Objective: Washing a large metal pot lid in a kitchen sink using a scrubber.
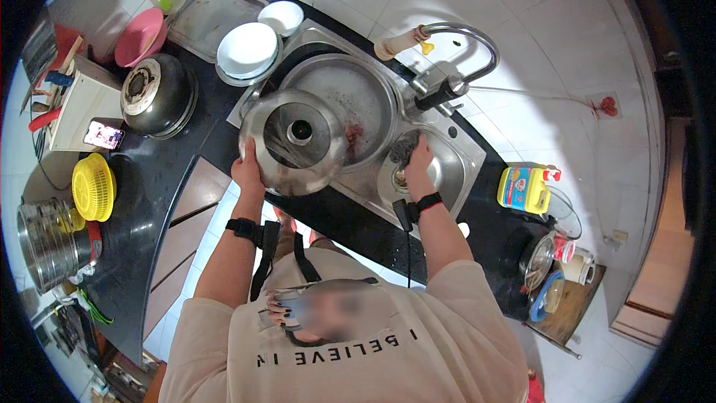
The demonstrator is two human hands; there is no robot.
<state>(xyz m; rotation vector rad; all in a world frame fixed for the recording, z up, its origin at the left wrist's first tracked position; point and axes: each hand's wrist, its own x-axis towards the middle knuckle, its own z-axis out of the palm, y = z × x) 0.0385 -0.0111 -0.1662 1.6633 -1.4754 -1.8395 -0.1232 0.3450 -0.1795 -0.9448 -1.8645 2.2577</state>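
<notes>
My left hand point(248, 168) grips the rim of a round pot lid point(330, 148) with a steel border, a glass middle and a black knob facing up. The lid is held over the near left edge of the double steel sink. Behind it, a wide round metal pan point(335, 81) sits in the larger basin, with dark specks and a reddish patch inside. My right hand point(419, 159) holds a grey wire-wool scrubber point(403, 148) over the small sink basin point(450, 176), apart from the lid. Part of the basin's drain shows beneath that hand.
A curved faucet point(492, 47) rises behind the sink. White bowls point(247, 50), an upturned dark pot point(162, 95), a pink bowl point(141, 38) and a lit phone point(104, 135) stand leftward. A yellow detergent jug point(523, 189) is at right. A yellow basket point(92, 187) lies far left.
</notes>
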